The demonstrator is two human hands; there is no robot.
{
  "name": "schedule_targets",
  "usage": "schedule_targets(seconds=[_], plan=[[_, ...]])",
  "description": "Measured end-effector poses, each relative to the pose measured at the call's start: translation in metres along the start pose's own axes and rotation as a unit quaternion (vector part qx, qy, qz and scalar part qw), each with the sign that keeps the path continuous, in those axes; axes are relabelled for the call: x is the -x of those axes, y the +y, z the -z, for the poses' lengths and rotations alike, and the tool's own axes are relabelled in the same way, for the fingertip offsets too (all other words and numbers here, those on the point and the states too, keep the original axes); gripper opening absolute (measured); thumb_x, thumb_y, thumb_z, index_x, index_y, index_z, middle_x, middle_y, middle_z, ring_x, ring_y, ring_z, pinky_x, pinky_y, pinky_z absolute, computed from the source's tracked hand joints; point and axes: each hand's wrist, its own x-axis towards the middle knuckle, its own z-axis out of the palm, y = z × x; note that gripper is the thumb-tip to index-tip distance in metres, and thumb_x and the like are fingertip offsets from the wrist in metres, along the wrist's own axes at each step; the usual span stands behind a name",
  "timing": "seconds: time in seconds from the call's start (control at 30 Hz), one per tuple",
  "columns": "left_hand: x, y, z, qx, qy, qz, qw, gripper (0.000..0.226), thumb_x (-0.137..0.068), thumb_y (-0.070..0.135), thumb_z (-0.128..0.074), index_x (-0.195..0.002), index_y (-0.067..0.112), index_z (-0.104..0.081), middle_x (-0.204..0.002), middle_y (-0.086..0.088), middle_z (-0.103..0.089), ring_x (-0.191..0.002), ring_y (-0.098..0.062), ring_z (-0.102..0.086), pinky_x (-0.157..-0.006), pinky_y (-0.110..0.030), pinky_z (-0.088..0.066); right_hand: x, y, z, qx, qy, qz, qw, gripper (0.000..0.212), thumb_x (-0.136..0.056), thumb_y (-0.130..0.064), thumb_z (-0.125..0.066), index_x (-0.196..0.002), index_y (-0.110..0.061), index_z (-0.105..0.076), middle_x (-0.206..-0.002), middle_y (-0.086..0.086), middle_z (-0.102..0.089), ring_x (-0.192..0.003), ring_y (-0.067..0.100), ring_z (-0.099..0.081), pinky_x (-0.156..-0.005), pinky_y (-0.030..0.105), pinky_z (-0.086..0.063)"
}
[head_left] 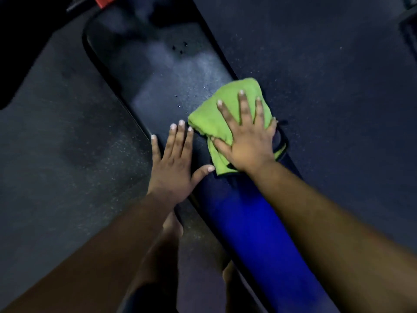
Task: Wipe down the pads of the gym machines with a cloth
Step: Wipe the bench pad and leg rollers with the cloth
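Note:
A long black bench pad [158, 71] runs diagonally from upper left to lower right, with a few liquid droplets and a hazy sheen on its surface. A folded green cloth [216, 118] lies on the pad's right edge. My right hand [246, 136] presses flat on the cloth with fingers spread straight. My left hand [173, 161] rests flat on the pad's left edge beside the cloth, fingers straight, thumb pointing toward the cloth. The pad's near part looks blue [246, 224] and passes under my right forearm.
Dark speckled rubber floor [67, 154] surrounds the bench on both sides. A red part [101, 1] of a machine shows at the top edge. My bare feet [171, 227] stand on the floor by the bench's near left side.

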Motion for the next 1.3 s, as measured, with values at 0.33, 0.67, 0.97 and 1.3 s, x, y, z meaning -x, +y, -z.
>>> schedule_targets(seconds=[0.33,0.67,0.97,1.3], plan=[[-0.035,-0.056,0.034,0.019,-0.016,0.002,1.0,0.101,-0.092,0.082,-0.009,-0.163,0.01,-0.005,-0.172,-0.012,0.0,-0.159,-0.026,0.002,-0.121,-0.069,-0.006,0.045,-0.004,0.006,0.018,-0.076,-0.039,0.996,0.085,-0.086,-0.085,-0.026,-0.16,-0.05,0.0,-0.172,0.002,0.013,-0.155,0.046,0.005,-0.105,0.085,-0.018],[-0.062,-0.1,0.059,0.026,-0.045,0.061,0.997,0.102,-0.091,0.083,-0.009,-0.163,0.011,0.0,-0.172,-0.01,0.008,-0.159,-0.025,0.007,-0.121,-0.07,-0.01,-0.033,-0.052,0.026,0.025,-0.032,0.02,0.999,0.081,-0.092,-0.074,-0.036,-0.161,-0.048,-0.004,-0.172,-0.003,0.01,-0.157,0.037,0.005,-0.109,0.081,-0.018],[-0.101,-0.118,0.066,0.049,-0.024,0.111,0.992,0.101,-0.091,0.083,-0.008,-0.163,0.014,0.005,-0.171,-0.008,0.012,-0.158,-0.025,0.008,-0.122,-0.065,-0.002,-0.222,-0.134,0.074,0.045,-0.004,0.018,0.999,0.096,-0.078,-0.096,-0.023,-0.157,-0.052,0.009,-0.17,0.005,0.02,-0.151,0.053,0.013,-0.102,0.088,-0.008],[-0.071,-0.128,0.069,0.033,-0.063,0.12,0.99,0.102,-0.091,0.082,-0.015,-0.162,0.012,0.007,-0.171,-0.009,0.015,-0.159,-0.026,0.0,-0.123,-0.066,-0.007,-0.228,-0.107,0.083,0.033,0.013,-0.002,0.999,0.073,-0.094,-0.066,-0.043,-0.159,-0.046,-0.016,-0.172,0.002,0.001,-0.155,0.042,-0.005,-0.107,0.08,-0.023]])
